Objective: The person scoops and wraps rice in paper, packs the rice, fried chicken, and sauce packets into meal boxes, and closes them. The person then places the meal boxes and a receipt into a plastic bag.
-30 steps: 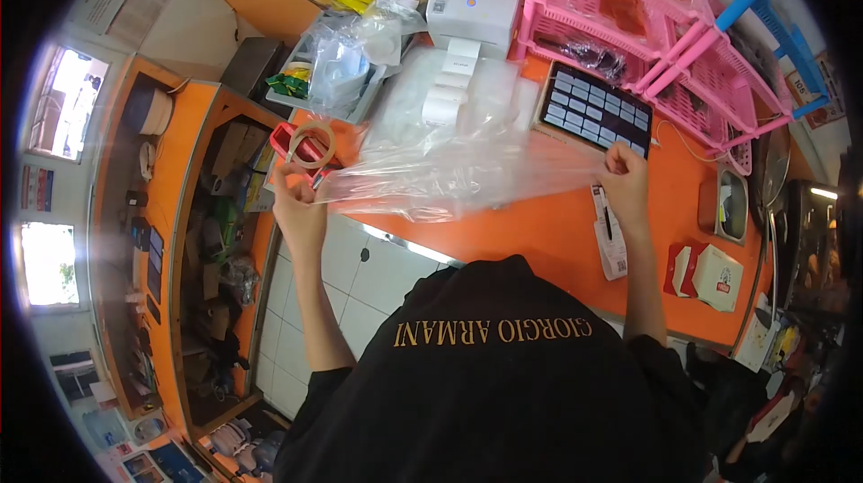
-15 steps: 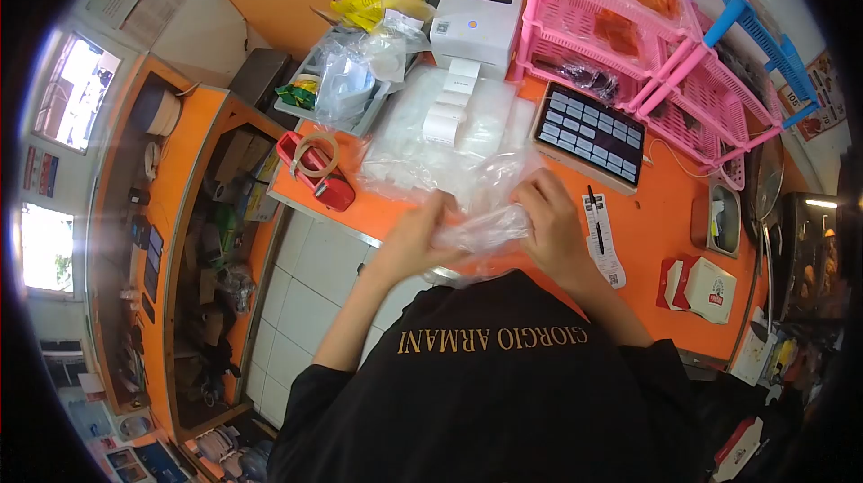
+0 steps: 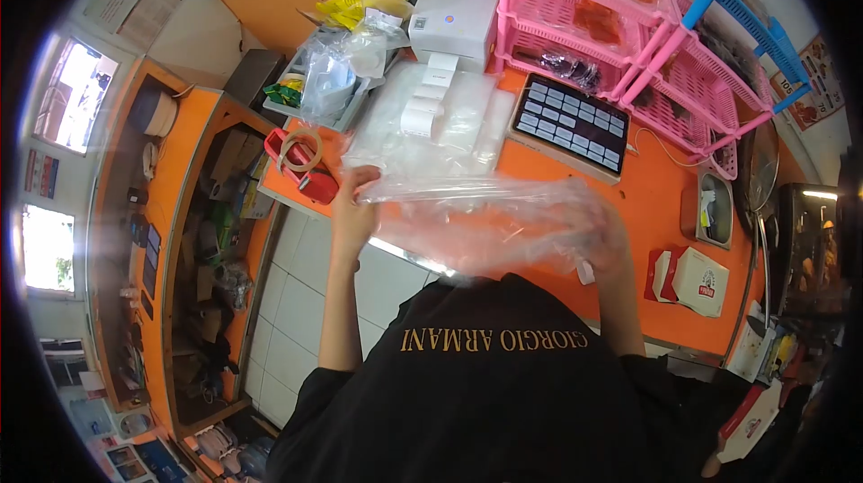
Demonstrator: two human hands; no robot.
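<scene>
A clear plastic bag (image 3: 476, 222) is stretched wide between my two hands above the counter's front edge. My left hand (image 3: 353, 209) pinches its left end between thumb and fingers. At the other end my right hand (image 3: 608, 236) grips the bag, its fingers partly covered by the plastic and blurred. Just beyond the bag lies a stack of flat clear bags (image 3: 387, 137) with a strip of printed labels (image 3: 421, 115) on top. A red tape dispenser (image 3: 315, 185) with a roll of tan tape (image 3: 301, 150) sits close to my left hand.
A white label printer (image 3: 454, 20) stands at the back beside a grey tray (image 3: 279, 110) of packets. To the right are a tablet (image 3: 571, 124), pink basket racks (image 3: 584, 34), a metal container (image 3: 713, 213) and folded cartons (image 3: 688, 281) on the orange counter (image 3: 665, 204).
My hands have moved apart, left and right, pulling the bunched bag out into a wide sheet. The bag now covers the pen and paper slip on the counter.
</scene>
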